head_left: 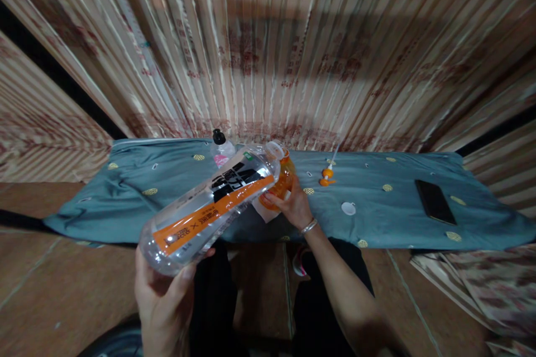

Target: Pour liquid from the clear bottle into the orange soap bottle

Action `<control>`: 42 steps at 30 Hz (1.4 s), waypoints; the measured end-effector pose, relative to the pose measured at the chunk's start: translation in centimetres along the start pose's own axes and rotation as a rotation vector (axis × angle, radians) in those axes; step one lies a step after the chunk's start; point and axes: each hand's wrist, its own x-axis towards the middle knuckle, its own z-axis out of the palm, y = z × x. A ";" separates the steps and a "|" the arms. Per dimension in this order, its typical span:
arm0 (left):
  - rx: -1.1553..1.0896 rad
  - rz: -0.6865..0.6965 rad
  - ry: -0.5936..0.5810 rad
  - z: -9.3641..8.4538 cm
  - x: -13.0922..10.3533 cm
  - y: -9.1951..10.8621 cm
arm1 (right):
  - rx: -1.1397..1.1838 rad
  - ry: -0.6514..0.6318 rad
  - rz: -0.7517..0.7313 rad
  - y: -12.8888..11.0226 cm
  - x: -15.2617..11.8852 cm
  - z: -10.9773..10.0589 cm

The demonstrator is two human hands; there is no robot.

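A big clear bottle [209,206] was held up over the near edge of a blue-green cloth [121,201], tipped on a slant. Its fat bottom end was held by the left hand [165,290]. The left fingers were spread wide and bent around the plastic, with the thumb on the near side; most of the other fingers were hidden by the bottle. A small orange bottle [285,175] was held by the right hand [295,203], with the fingers closed around its side. The neck of the big bottle was held right by the top of the orange one, but whether they were touching could not be told.

The big bottle looked thin, smooth and easy to squash, so it might be dented or let slip if squeezed hard. How much was inside could not be seen well, so its weight could not be told. It would best be held low and around the middle, with a soft grip. The orange bottle looked small and light, and would best be held around its body, below the neck.

On the cloth, an orange pump top [328,174] was laid to the right, near a round white thing [348,208]. A black phone [435,202] was set farther right. A little bottle with a black cap [221,150] was partly hidden behind the big one.
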 end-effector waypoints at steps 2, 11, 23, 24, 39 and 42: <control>0.012 -0.013 0.002 -0.1 0.0 0.0 | 0.002 0.003 0.008 0.0 0.0 0.0; -0.007 -0.009 0.012 0.0 0.0 0.0 | 0.010 -0.001 -0.004 0.0 0.0 0.0; -0.021 -0.014 0.019 0.0 0.0 0.1 | -0.006 -0.019 0.036 -0.1 0.0 -0.1; -0.019 -0.015 0.018 0.0 0.0 0.0 | -0.005 -0.020 0.034 -0.2 0.0 -0.1; -0.052 0.017 0.043 0.1 0.2 -0.2 | -0.003 0.000 0.016 0.1 0.0 0.0; -0.053 0.010 0.042 0.2 0.2 -0.2 | -0.003 -0.004 0.019 0.0 0.0 0.0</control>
